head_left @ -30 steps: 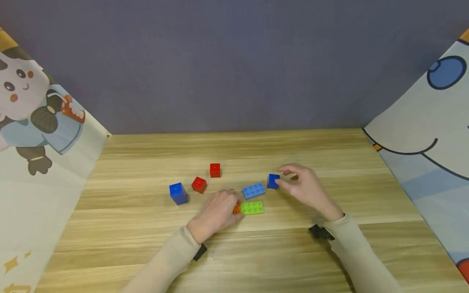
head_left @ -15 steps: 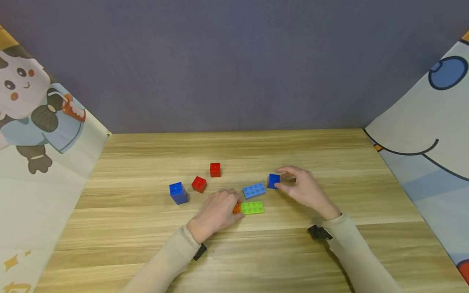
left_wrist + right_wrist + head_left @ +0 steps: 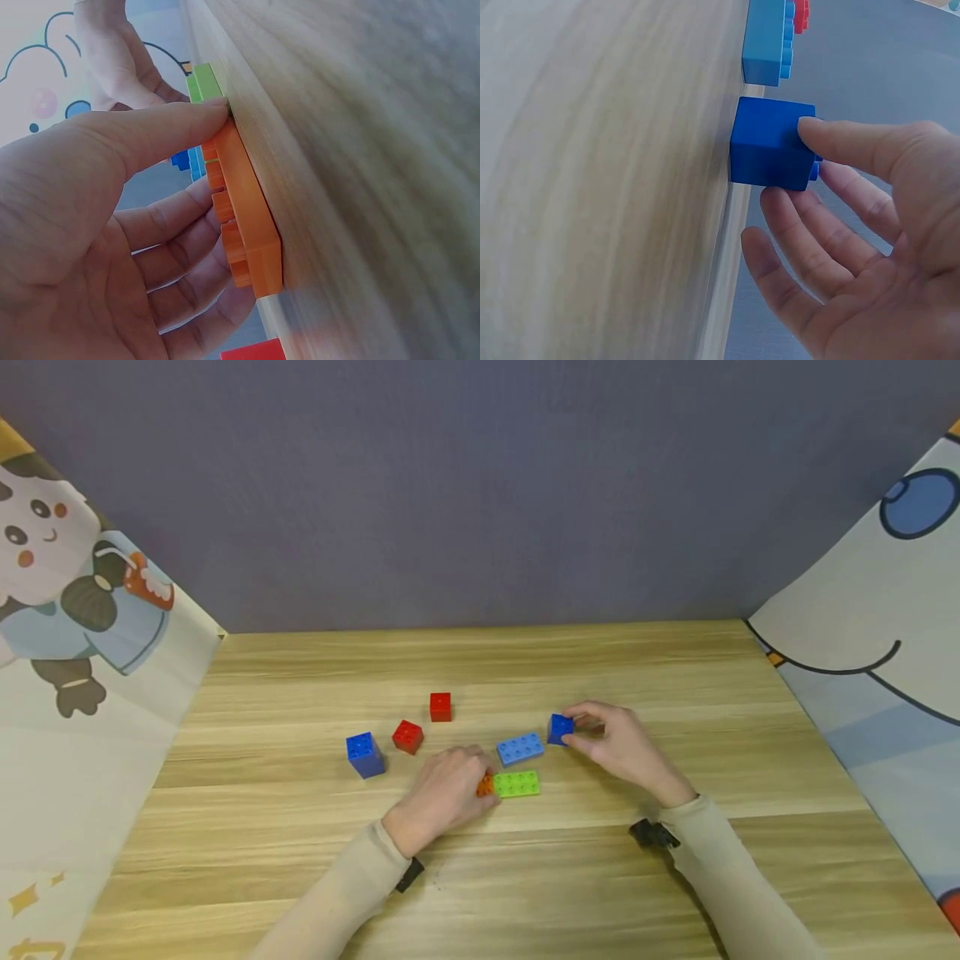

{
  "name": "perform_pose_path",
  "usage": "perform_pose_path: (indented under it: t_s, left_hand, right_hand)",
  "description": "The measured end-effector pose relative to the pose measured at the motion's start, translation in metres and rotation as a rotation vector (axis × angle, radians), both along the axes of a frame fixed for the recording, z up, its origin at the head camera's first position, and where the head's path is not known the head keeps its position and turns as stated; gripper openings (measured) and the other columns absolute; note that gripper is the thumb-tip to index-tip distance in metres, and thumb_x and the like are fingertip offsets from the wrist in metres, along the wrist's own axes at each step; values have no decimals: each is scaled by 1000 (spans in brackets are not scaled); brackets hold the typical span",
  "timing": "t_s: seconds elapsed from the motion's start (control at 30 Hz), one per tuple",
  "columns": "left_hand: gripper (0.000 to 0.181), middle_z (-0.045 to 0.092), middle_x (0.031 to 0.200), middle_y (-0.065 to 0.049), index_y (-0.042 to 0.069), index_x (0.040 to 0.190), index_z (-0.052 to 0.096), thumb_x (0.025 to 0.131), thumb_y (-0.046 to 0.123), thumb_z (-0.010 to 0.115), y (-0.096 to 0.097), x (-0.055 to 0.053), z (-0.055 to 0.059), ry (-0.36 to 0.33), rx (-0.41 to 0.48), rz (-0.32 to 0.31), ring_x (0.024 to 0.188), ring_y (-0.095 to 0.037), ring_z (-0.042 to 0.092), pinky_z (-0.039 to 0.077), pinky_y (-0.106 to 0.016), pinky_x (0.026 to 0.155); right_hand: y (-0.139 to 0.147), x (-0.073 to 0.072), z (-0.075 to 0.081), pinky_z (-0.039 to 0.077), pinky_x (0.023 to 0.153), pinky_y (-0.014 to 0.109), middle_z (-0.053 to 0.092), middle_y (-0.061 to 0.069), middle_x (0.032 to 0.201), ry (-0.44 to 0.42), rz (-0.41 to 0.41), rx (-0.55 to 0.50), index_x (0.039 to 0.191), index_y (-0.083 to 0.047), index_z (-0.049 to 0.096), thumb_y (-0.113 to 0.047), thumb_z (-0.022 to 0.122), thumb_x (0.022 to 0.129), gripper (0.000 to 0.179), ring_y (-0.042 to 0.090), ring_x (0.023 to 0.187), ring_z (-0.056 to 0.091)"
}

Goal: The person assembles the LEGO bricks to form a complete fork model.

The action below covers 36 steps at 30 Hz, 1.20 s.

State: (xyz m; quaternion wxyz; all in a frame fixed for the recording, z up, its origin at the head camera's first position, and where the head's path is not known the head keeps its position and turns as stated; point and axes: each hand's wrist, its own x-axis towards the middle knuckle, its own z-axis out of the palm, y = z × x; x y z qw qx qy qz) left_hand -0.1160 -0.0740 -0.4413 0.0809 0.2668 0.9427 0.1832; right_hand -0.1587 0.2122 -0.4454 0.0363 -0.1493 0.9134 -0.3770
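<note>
1. The right hand (image 3: 618, 743) pinches the dark blue block (image 3: 769, 146) with its thumb and fingertips. The block sits at its fingertips, low by the table (image 3: 525, 893).
2. The left hand (image 3: 444, 789) holds the orange block (image 3: 251, 217) between its thumb and bent fingers.
3. Both blocks look like hard plastic, so they should be light, stiff, tough and a bit slippery. Flat sides are best to hold, leaving the bumps free.
4. A green brick (image 3: 517, 784) touches the orange block, by the left thumb.
5. A light blue brick (image 3: 520, 749) lies between the hands and could get bumped.
6. Two red blocks (image 3: 407, 737) sit past the left hand; a tall blue block (image 3: 365, 756) stands to its left.
</note>
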Motion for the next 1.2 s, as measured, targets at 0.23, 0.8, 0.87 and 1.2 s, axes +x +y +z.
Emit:
perform_pose_path:
  t_s: [0.23,0.8,0.87,1.2]
  left_hand:
    - [34,76,101,-4,7,112,81,87,29,89,0,0,-1,6,6,-1,73,-10,55,43,-21,59]
    - [34,75,99,-4,7,111,81,87,28,89,-1,0,-2,12,16,-6,71,-9,53,42,-21,58]
    - [34,75,99,-4,7,111,81,87,28,89,-1,0,-2,10,14,-6,71,-9,53,42,-21,58]
    - [34,75,98,-3,7,111,81,87,29,89,-1,0,-2,-4,16,-11,72,-10,54,43,-22,59]
  right_hand:
    - [0,0,-1,61,95,55,78,18,120,-5,-7,-3,125,-5,75,-10,81,94,32,34,107,76]
    - [0,3,6,61,95,54,79,16,119,4,-13,8,124,-6,76,-16,81,95,31,33,106,77]
    - [-1,3,7,61,96,54,79,15,119,1,-13,11,124,-7,76,-16,81,95,31,32,106,77]
    - [-8,8,14,63,93,52,80,14,116,11,2,-14,121,-7,77,-15,83,93,29,30,103,78]
